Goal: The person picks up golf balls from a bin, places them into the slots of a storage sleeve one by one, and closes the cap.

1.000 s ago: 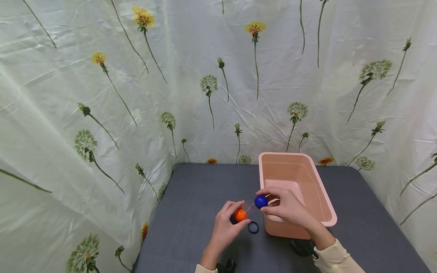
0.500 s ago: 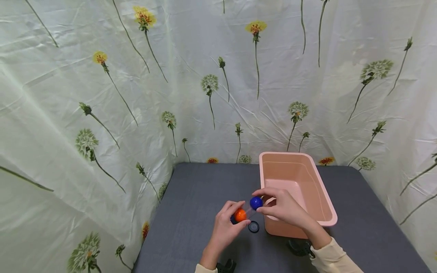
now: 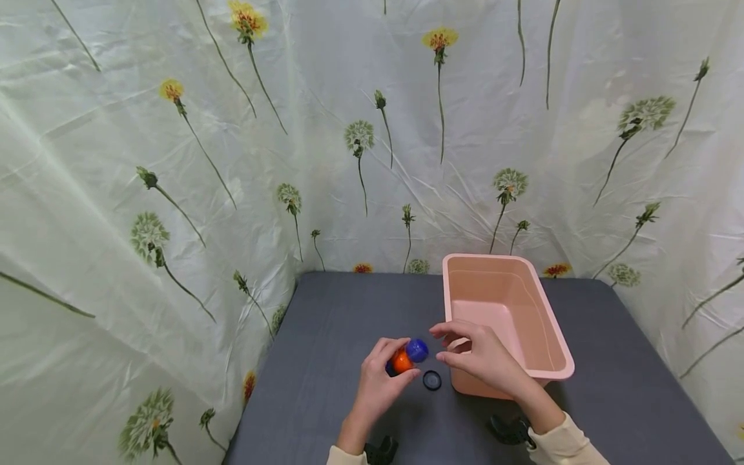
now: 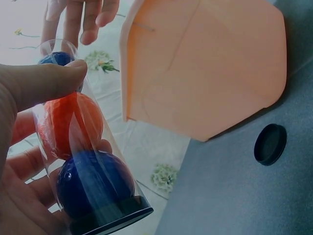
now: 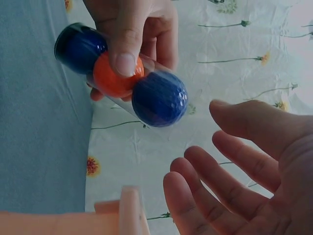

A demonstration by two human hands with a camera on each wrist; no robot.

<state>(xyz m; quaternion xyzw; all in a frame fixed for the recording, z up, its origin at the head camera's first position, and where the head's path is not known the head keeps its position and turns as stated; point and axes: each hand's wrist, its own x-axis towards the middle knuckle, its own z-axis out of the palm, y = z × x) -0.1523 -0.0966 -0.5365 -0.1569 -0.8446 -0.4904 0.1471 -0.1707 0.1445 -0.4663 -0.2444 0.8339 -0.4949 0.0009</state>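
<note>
My left hand (image 3: pixel 374 381) grips a clear plastic tube (image 4: pixel 122 161) between thumb and fingers, tilted over the table. Inside sit a dark blue ball (image 4: pixel 93 183) at the black base, an orange ball (image 4: pixel 73 122) in the middle and a dimpled blue golf ball (image 5: pixel 160 99) at the mouth end. To the right of that mouth, my right hand (image 3: pixel 485 355) holds nothing, its fingers loosely bent and apart from the tube. A round black cap (image 3: pixel 432 380) lies on the table below the gap between my hands.
A pink plastic bin (image 3: pixel 565 365) stands on the dark grey table (image 3: pixel 349 310) behind and beneath my right hand. Floral sheeting (image 3: pixel 325 129) hangs along the table's back and sides.
My right hand carried the blue golf ball left to the tube's mouth and let it go. The ball now sits in the tube against the orange one.
</note>
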